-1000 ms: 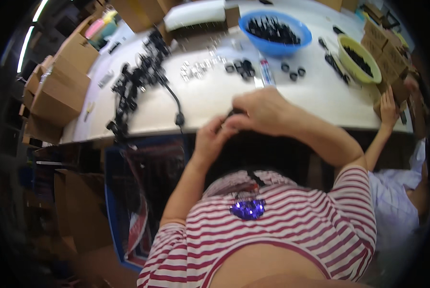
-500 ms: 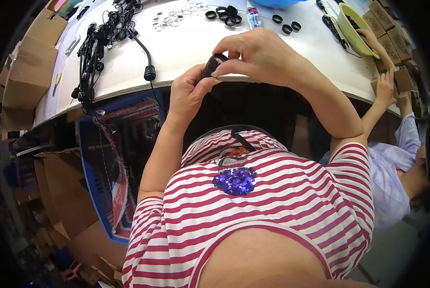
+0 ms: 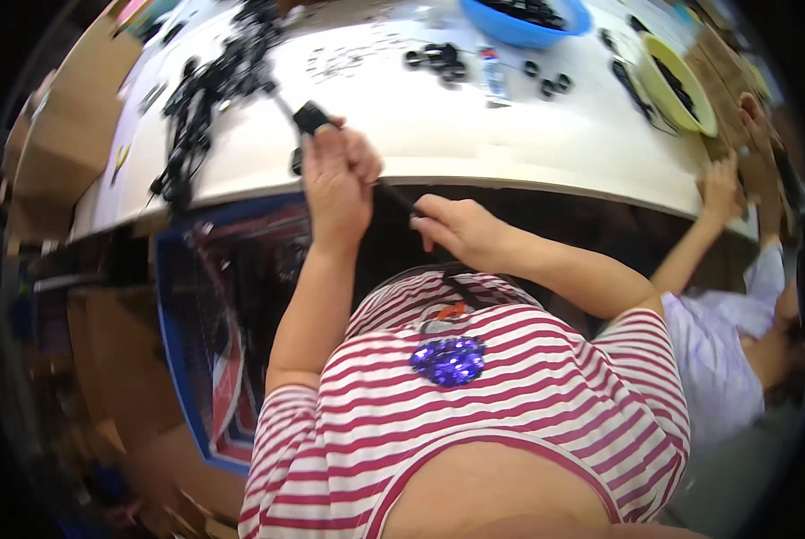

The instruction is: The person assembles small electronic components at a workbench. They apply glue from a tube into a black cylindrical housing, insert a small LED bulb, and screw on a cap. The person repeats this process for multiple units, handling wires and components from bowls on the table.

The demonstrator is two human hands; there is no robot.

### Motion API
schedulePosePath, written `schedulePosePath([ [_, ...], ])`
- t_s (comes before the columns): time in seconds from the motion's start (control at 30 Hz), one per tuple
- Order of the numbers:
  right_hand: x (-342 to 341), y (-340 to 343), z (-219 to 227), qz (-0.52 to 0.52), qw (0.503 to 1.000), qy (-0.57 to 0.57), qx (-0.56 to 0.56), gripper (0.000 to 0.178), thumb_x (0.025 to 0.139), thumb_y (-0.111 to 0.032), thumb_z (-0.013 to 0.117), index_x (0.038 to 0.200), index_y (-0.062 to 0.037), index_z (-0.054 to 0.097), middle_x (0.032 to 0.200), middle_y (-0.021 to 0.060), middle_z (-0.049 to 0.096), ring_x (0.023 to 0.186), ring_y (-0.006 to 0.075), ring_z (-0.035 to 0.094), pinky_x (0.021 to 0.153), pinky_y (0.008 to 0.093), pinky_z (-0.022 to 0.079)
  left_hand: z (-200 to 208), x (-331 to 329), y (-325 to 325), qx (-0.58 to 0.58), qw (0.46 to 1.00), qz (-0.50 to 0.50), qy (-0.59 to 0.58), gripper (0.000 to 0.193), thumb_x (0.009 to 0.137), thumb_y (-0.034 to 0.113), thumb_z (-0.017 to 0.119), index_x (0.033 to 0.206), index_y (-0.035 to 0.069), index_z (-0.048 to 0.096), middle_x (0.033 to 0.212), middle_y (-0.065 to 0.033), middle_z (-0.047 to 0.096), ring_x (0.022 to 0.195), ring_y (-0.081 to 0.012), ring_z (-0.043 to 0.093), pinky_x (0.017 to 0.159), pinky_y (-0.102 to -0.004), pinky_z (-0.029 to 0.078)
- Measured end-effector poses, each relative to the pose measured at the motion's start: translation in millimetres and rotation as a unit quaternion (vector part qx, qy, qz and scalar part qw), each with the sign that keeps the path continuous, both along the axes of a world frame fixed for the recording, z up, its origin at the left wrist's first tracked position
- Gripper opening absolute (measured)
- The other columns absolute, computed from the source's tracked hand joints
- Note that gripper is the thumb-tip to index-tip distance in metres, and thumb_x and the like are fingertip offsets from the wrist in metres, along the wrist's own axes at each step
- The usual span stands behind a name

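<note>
Fingers of L hand point(image 3: 338, 184) clamped round a blk socket-like piece point(image 3: 312, 118), held up over the front of the white table point(image 3: 546, 135), w/ R hand point(image 3: 456, 229) lower & nearer the body, thumb + fingertips pinched on a blk cord point(image 3: 396, 196) that spans the gap btwn the hands; exact grip a bit blurred. Tangled blk cable heap point(image 3: 189, 121) lies L of the hands, blk rings point(image 3: 438, 59) & a small tube point(image 3: 494, 79) farther back, blue bowl point(image 3: 539, 39) behind those, yellow bowl point(image 3: 706, 124) far R near a co-worker's hand point(image 3: 719, 189).
</note>
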State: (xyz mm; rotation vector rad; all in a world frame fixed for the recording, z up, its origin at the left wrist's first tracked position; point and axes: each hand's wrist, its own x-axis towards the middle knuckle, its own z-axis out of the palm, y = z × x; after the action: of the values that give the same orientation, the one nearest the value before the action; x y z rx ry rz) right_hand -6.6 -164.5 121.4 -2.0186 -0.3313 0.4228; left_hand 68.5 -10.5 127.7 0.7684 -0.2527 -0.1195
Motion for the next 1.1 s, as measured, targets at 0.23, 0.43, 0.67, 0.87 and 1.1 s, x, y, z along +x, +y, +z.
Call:
schedulePosePath([
  [0.23, -16, -37, 53, -0.045, 0.995, -0.059, 0.07, 0.036, 0.088, -0.011, 0.045, 0.124, -0.0058, 0.046, 0.062, 0.0045, 0.053, 0.058, 0.0132, 0.055, 0.056, 0.0277, 0.045, 14, -2, 2, 0.054, 0.997, -0.015, -0.051, 0.06, 0.085, 0.051, 0.045, 0.125, 0.007, 0.035, 0.104, -0.0111, 0.051, 0.089, -0.0177, 0.052, 0.079, -0.0299, 0.045],
  [0.43, -4, -122, 160, -0.2, 0.948, -0.157, 0.19, 0.04, 0.085, -0.008, 0.045, 0.124, -0.0079, 0.049, 0.063, 0.0023, 0.052, 0.055, 0.008, 0.048, 0.051, 0.0224, 0.039, 7, -3, 18, 0.071, 0.995, -0.071, -0.017, 0.057, 0.09, 0.047, 0.039, 0.128, 0.005, 0.033, 0.103, -0.009, 0.053, 0.084, -0.0161, 0.052, 0.079, -0.0288, 0.044],
  [0.67, 54, -203, 251, -0.318, 0.876, -0.308, 0.191, 0.038, 0.084, -0.01, 0.046, 0.121, -0.0013, 0.044, 0.064, 0.001, 0.05, 0.05, 0.0102, 0.05, 0.04, 0.022, 0.039, 6, -8, 20, 0.058, 0.995, -0.083, -0.024, 0.043, 0.094, 0.038, 0.037, 0.123, 0.006, 0.04, 0.09, -0.005, 0.054, 0.074, -0.0127, 0.049, 0.069, -0.0259, 0.042],
  [0.87, 108, -255, 222, -0.395, 0.834, -0.384, -0.022, 0.036, 0.084, -0.014, 0.05, 0.12, -0.0102, 0.051, 0.061, -0.0012, 0.051, 0.05, 0.0079, 0.048, 0.041, 0.0223, 0.037, 6, -17, 34, 0.119, 0.992, 0.03, 0.016, 0.034, 0.093, 0.019, 0.045, 0.121, 0.001, 0.039, 0.087, -0.0061, 0.054, 0.074, -0.0116, 0.05, 0.067, -0.0243, 0.043],
  [1.1, 97, -396, 29, -0.422, 0.759, -0.249, -0.428, 0.044, 0.078, -0.012, 0.043, 0.121, -0.0108, 0.054, 0.062, 0.0064, 0.054, 0.054, 0.0132, 0.05, 0.054, 0.0265, 0.04, -10, -23, 50, 0.248, 0.968, -0.01, -0.045, 0.02, 0.091, 0.011, 0.048, 0.107, 0.001, 0.053, 0.084, -0.0048, 0.055, 0.073, -0.0101, 0.049, 0.068, -0.021, 0.04],
])
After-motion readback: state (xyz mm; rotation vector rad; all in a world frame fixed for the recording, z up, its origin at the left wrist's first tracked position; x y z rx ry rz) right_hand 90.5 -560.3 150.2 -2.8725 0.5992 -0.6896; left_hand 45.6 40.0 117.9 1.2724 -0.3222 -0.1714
